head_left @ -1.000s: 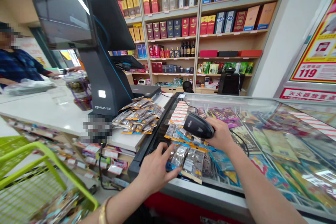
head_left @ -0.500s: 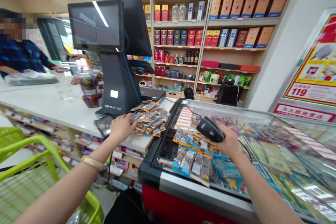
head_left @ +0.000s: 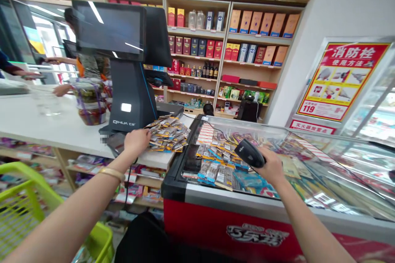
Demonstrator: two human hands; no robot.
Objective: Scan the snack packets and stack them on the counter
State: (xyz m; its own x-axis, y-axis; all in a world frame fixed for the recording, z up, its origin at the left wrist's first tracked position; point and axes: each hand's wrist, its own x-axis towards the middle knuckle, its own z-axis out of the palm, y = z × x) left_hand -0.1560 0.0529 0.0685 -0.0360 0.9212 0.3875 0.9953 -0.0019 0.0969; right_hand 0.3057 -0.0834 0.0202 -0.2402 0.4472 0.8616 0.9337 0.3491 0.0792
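Observation:
My right hand (head_left: pixel 270 165) is wrapped round a black handheld scanner (head_left: pixel 249 153), held above the glass-topped freezer (head_left: pixel 212 193). Under and beside the scanner, several small snack packets (head_left: pixel 216 171) lie on the freezer's glass. My left hand (head_left: pixel 136 141) rests at the left edge of a heaped pile of similar packets (head_left: pixel 169 132) on the white counter (head_left: pixel 61 121). Its fingertips touch the pile, but whether they grip a packet cannot be made out. Just behind that hand stands the black checkout terminal (head_left: pixel 129 90).
Jars tied with purple ribbon (head_left: pixel 89 102) stand left of the terminal, near another person's hand (head_left: pixel 62 89). A green basket (head_left: pixel 27 201) is at the lower left. A cable runs from the scanner over the freezer. Shelves of boxes (head_left: pixel 197 45) line the back.
The view has swung to the right, showing more of the wall poster and freezer front. My left hand has drawn slightly back to the pile's edge. The scanner remains in my right hand.

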